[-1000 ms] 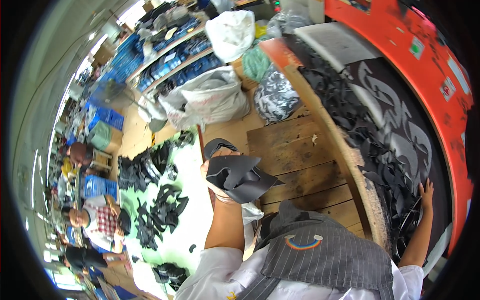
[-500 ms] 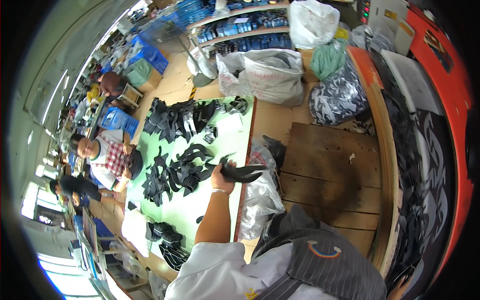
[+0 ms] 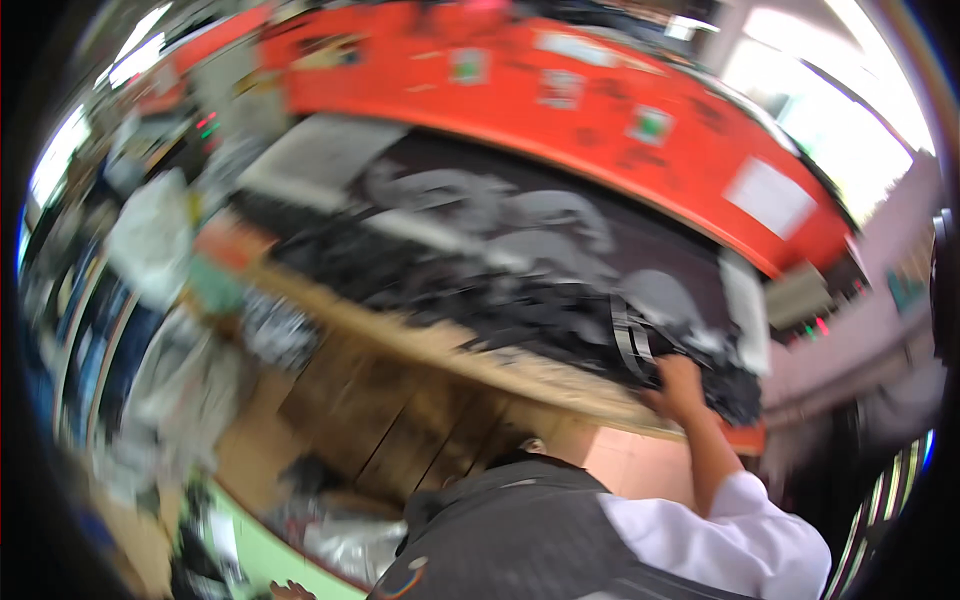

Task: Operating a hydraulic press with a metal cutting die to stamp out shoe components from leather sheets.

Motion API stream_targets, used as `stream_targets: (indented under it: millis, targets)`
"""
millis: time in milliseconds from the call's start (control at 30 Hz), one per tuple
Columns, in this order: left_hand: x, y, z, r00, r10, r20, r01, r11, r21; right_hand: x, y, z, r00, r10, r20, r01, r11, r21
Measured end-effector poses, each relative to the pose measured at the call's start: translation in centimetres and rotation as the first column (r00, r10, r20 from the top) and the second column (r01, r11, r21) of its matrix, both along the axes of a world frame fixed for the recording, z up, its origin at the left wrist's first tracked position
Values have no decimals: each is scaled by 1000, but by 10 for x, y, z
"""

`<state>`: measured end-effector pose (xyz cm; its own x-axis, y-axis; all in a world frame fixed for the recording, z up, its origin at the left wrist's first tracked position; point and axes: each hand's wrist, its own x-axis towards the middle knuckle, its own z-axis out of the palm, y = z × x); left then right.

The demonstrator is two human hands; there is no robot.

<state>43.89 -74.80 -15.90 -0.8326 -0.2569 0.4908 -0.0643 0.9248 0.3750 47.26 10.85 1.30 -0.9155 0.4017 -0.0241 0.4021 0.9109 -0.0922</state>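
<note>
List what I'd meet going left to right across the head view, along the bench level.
Pale bags at the left, wooden pallet boards, heap of black cut pieces on the wooden-edged bench, right hand reaching into the heap, then the orange machine's white end plate.

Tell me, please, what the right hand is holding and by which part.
The right hand rests on the pile of black cut pieces on the bench; blur hides whether it grips one.
</note>
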Motion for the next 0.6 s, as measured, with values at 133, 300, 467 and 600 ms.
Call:
stream_targets:
  millis: [133, 300, 467, 600]
  targets:
    - [-227, 217, 3, 989, -141, 30, 80, 710, 699, -4, 30, -1, 999, -48, 17, 48, 999, -10]
    - [-308, 527, 152, 750, -661, -9, 400, 443, 803, 39, 80, 50, 994, -7, -111, 3, 1000, -30]
    - [-296, 763, 204, 174, -977, -122, 679, 29, 733, -10, 187, 56, 983, -24, -180, 36, 997, 62]
    - [-277, 907, 159, -16, -1000, -9, 736, -18, 676, -70, 270, 25, 979, -14, -201, 26, 998, 59]
